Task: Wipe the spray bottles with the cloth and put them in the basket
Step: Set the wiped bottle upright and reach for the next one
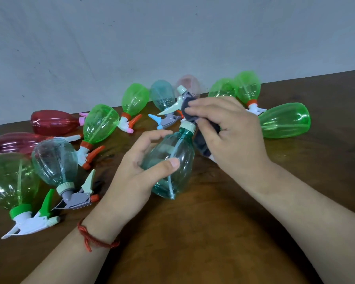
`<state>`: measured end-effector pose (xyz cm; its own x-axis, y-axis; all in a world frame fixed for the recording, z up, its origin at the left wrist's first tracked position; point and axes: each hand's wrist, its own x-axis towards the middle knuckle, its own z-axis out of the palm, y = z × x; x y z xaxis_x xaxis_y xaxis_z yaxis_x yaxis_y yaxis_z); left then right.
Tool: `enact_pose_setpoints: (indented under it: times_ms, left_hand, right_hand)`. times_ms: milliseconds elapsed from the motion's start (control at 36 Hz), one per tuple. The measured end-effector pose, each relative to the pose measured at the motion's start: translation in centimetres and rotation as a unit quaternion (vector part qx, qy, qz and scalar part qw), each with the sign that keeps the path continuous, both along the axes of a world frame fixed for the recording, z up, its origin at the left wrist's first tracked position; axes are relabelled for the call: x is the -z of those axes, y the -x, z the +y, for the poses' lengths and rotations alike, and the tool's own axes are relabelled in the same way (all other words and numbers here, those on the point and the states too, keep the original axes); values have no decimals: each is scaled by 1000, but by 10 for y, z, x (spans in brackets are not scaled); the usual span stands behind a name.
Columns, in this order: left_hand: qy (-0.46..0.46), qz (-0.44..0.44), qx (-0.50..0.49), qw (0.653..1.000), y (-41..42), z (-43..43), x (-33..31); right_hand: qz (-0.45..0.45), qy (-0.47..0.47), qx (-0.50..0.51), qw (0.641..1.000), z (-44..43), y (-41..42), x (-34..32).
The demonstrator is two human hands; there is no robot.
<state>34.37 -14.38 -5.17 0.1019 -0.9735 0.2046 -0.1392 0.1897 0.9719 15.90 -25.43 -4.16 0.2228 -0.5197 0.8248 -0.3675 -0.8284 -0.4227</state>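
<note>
Spray bottles (99, 124), wooden table (193, 242), grey wall (172, 37)

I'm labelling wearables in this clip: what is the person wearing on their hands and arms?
The left forearm and right forearm are bare, no sleeves in view. The left hand and right hand wear no gloves; no rings show. A red cord bracelet with a dangling end circles the left wrist; the right wrist carries nothing.

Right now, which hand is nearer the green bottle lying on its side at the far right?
Right. The right hand, holding the dark cloth, is just left of that green bottle. The left hand is farther left, gripping the teal spray bottle.
</note>
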Motion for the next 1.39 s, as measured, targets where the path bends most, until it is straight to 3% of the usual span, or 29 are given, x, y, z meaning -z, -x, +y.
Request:
enact_pose_setpoints:
  times_ms: [111,222,306,472,583,667,778,861,972,1028,1111,1222,1306,1389]
  left_hand:
    - [4,-19,-12,1000,-1,1,-3]
    - [-2,-12,2,1000,0,1,-5]
    - [-4,-47,-1,999,2,2,-4]
    - [23,-139,-39,989,4,4,-5]
    - [33,-164,-46,985,9,3,-5]
    - [35,-197,-62,978,9,3,-4]
    - [42,-189,-66,979,7,4,-3]
    - [45,-232,-81,968,8,3,-2]
    - [30,-296,-98,950,5,1,3]
    - [35,-277,-95,956,5,1,3]
    - [39,-214,-82,973,6,1,1]
    - [3,-123,-66,990,5,-1,-1]
    - [-11,-103,-50,993,3,0,0]
    - [-2,-86,-46,995,4,-1,0]
  right_hand:
    - [21,-21,-31,999,1,-4,-2]
    - [-35,-26,5,999,-4,3,-6]
    - [-96,-97,2,991,-6,5,-10]
    - [-27,4,31,999,0,-2,-6]
    - [12,56,-11,998,7,-12,-4]
    - [35,49,-51,997,11,-17,-3]
    - [6,22,8,1000,2,-5,-9]
    - [3,-4,26,1000,1,-2,-11]
    - [20,-81,-65,994,10,-8,-10]
    - [3,-172,-127,977,12,-7,-14]
    - [-103,-267,-199,937,11,-3,-21]
    - [-229,-229,-116,939,-6,11,-25]
    - [-168,-165,-68,970,-13,17,-21]
    - [-10,-74,-63,995,-11,9,-6]
